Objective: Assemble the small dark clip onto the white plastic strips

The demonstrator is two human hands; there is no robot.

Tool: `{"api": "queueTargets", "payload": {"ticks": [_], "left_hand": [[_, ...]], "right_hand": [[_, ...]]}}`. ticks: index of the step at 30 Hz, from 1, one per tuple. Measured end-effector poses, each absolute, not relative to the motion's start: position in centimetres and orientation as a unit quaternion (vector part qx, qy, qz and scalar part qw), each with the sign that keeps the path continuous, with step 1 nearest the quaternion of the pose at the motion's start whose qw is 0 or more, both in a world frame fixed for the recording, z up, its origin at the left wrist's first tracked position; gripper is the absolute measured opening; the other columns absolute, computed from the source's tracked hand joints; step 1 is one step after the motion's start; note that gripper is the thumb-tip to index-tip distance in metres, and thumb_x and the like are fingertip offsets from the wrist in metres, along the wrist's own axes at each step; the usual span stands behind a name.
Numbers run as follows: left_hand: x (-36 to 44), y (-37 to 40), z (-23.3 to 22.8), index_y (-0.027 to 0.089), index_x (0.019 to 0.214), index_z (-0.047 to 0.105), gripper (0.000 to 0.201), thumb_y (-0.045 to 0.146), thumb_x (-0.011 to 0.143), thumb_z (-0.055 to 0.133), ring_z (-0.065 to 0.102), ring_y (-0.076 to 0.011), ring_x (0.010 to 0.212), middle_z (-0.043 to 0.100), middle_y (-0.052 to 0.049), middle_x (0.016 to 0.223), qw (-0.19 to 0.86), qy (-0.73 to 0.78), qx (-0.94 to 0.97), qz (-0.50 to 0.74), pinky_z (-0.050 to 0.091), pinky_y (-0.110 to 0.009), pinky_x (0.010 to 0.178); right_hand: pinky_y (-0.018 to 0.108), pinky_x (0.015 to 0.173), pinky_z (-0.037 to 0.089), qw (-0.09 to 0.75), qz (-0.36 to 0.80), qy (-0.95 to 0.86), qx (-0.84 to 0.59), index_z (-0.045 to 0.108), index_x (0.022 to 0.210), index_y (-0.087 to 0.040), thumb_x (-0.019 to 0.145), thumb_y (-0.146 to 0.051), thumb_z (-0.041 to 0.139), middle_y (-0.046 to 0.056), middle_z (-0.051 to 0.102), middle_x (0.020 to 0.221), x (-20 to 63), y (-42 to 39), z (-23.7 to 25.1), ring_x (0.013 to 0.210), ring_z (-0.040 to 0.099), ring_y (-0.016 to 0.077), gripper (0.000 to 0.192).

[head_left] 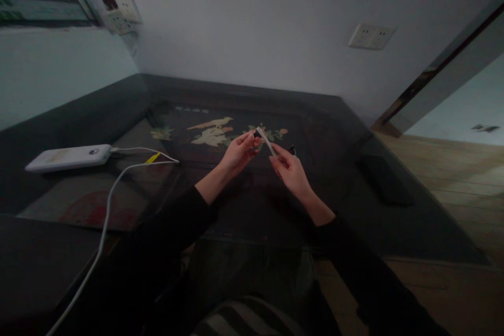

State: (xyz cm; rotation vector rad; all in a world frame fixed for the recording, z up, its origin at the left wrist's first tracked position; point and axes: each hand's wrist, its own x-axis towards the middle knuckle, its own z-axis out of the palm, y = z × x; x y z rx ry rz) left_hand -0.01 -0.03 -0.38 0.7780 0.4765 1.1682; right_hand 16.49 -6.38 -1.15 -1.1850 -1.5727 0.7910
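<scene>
In the head view, my right hand is closed round a thin, pale, flat strip, which slants up and left from the fingers. My left hand is pinched on a small dark piece, too small to name. The strip's far end touches it or lies right beside it; I cannot tell which. Just behind my right fingers shows a small black object with a shiny edge, mostly hidden. Both hands are above the dark tabletop, over its bird-and-flower picture.
On the left lies a white power bank with a white cable bearing a yellow tag. A flat black object rests near the table's right edge. The wall behind holds sockets.
</scene>
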Motion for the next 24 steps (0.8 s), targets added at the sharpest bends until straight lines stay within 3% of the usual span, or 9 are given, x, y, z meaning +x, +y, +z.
{"api": "queueTargets", "payload": {"ticks": [11, 14, 18, 22, 24], "left_hand": [[0.0, -0.3, 0.0, 0.013, 0.082, 0.069, 0.019, 0.029, 0.078, 0.079, 0.06, -0.0067, 0.065, 0.066, 0.0, 0.076, 0.74, 0.215, 0.358, 0.527, 0.05, -0.02, 0.064], [-0.1, -0.2, -0.1, 0.014, 0.08, 0.068, 0.02, 0.029, 0.077, 0.08, 0.061, -0.006, 0.064, 0.065, 0.001, 0.074, 0.738, 0.216, 0.358, 0.53, 0.049, -0.019, 0.063], [-0.1, -0.2, -0.1, 0.014, 0.083, 0.069, 0.024, 0.031, 0.073, 0.083, 0.061, -0.0057, 0.063, 0.064, 0.002, 0.073, 0.737, 0.214, 0.359, 0.531, 0.049, -0.019, 0.064], [-0.1, -0.3, -0.1, 0.015, 0.09, 0.072, 0.028, 0.033, 0.072, 0.084, 0.06, -0.0056, 0.065, 0.064, 0.002, 0.073, 0.736, 0.208, 0.363, 0.532, 0.048, -0.019, 0.065], [-0.1, -0.3, -0.1, 0.016, 0.093, 0.073, 0.028, 0.032, 0.073, 0.083, 0.059, -0.0058, 0.065, 0.065, 0.002, 0.073, 0.736, 0.21, 0.363, 0.532, 0.047, -0.019, 0.066]], "right_hand": [[0.024, 0.045, 0.03, 0.484, 0.291, -0.65, -0.507, 0.061, 0.135, -0.015, 0.091, -0.032, 0.056, -0.002, 0.054, 0.067, 16.5, -6.6, -0.8, 0.05, 0.035, 0.0091, 0.048], [0.025, 0.048, 0.038, 0.479, 0.293, -0.661, -0.498, 0.059, 0.137, -0.014, 0.092, -0.031, 0.056, 0.005, 0.066, 0.082, 16.3, -6.9, -0.5, 0.054, 0.045, 0.0111, 0.049], [0.031, 0.07, 0.054, 0.476, 0.289, -0.684, -0.471, 0.053, 0.144, -0.018, 0.094, -0.028, 0.053, 0.012, 0.068, 0.124, 16.0, -7.2, -0.3, 0.088, 0.066, 0.0205, 0.05], [0.039, 0.1, 0.05, 0.486, 0.278, -0.711, -0.425, 0.049, 0.146, -0.027, 0.096, -0.025, 0.051, 0.006, 0.052, 0.148, 15.9, -7.2, -0.5, 0.128, 0.055, 0.0238, 0.05], [0.04, 0.102, 0.049, 0.484, 0.281, -0.712, -0.424, 0.049, 0.146, -0.028, 0.096, -0.025, 0.051, 0.005, 0.052, 0.149, 15.8, -7.2, -0.6, 0.132, 0.051, 0.0238, 0.051]]}}
